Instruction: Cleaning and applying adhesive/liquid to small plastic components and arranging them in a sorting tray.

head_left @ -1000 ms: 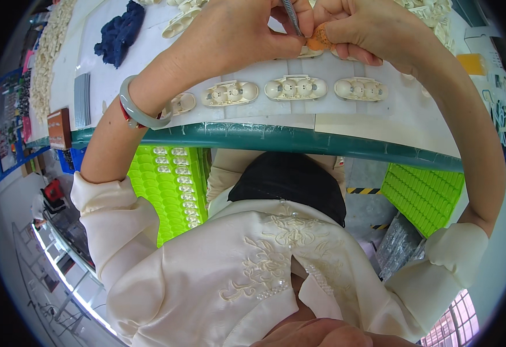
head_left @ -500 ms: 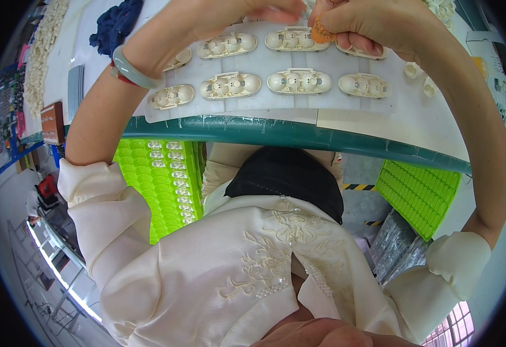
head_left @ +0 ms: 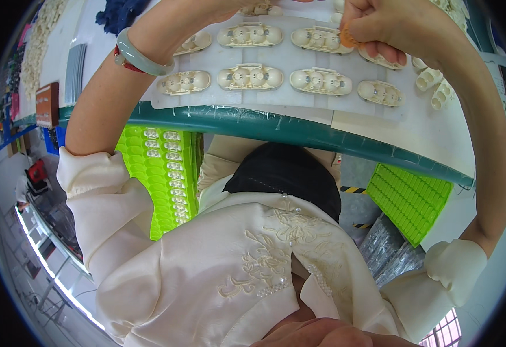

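Cream oval plastic housings with rounded domes lie in rows on a white sheet; one front-row housing [head_left: 250, 77] is near the middle, another [head_left: 321, 81] to its right. My right hand [head_left: 388, 26] is at the far right of the rows, its fingers curled closed. At its fingertips is an orange textured piece like a finger cot [head_left: 348, 36]; worn or held, I cannot tell. The hand partly covers a second-row housing [head_left: 382, 58]. My left hand [head_left: 221, 7] reaches over the far rows, its fingers mostly cut off by the top edge.
A dark blue cloth [head_left: 120, 16] lies at the far left, near grey strips [head_left: 75, 72] and a brown box [head_left: 47, 104]. Loose cream tubes [head_left: 429, 80] lie at the right. Below the green table edge [head_left: 235, 122] stand green trays [head_left: 166, 185], [head_left: 409, 202].
The whole view has shifted, so the housings appear farther right. My right hand keeps the orange piece at its fingertips. My left hand has slid farther out past the top edge.
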Demonstrator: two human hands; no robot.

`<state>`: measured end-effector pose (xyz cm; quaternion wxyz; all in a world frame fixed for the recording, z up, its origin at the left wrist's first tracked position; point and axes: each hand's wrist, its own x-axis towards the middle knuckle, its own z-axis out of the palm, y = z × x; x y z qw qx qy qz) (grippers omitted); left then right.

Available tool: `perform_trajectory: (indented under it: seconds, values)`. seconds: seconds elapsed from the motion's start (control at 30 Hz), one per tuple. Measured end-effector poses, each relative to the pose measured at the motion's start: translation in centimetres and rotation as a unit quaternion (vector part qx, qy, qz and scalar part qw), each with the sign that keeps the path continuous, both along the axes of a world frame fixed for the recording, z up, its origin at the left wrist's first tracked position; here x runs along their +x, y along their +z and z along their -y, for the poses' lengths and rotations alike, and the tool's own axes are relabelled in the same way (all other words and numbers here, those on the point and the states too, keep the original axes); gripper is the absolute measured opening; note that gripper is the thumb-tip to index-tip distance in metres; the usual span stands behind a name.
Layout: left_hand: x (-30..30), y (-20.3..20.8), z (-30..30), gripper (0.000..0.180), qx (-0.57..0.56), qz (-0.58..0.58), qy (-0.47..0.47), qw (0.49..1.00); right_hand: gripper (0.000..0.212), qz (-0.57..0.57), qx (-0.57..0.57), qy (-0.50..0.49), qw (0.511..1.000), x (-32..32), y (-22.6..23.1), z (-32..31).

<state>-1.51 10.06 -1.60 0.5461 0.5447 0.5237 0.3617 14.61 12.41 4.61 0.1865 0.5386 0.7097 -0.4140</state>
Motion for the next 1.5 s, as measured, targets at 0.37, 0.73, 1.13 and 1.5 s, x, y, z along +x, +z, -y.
perform_trajectory:
  seconds: [0.37, 0.73, 1.13, 1.5]
  values:
    - [-2.0, 0.4, 2.0, 0.015, 0.041, -0.067, -0.03, 0.996, 0.016, 0.106, 0.038, 0.068, 0.991, -4.0, 1.0, 1.0]
    - [-3.9, 0.4, 3.3, 0.01, 0.053, -0.018, 0.01, 0.998, 0.01, 0.197, 0.124, 0.209, 0.95, -4.3, -0.9, 0.2]
    - [-6.4, 0.4, 6.0, 0.009, 0.176, -0.046, 0.065, 0.981, 0.009, 0.223, 0.011, 0.078, 0.972, -2.8, -1.3, 1.2]
    - [-6.3, 0.0, 5.9, 0.008, 0.18, -0.052, 0.057, 0.981, 0.009, 0.202, -0.095, 0.018, 0.975, -2.0, -2.5, -0.2]
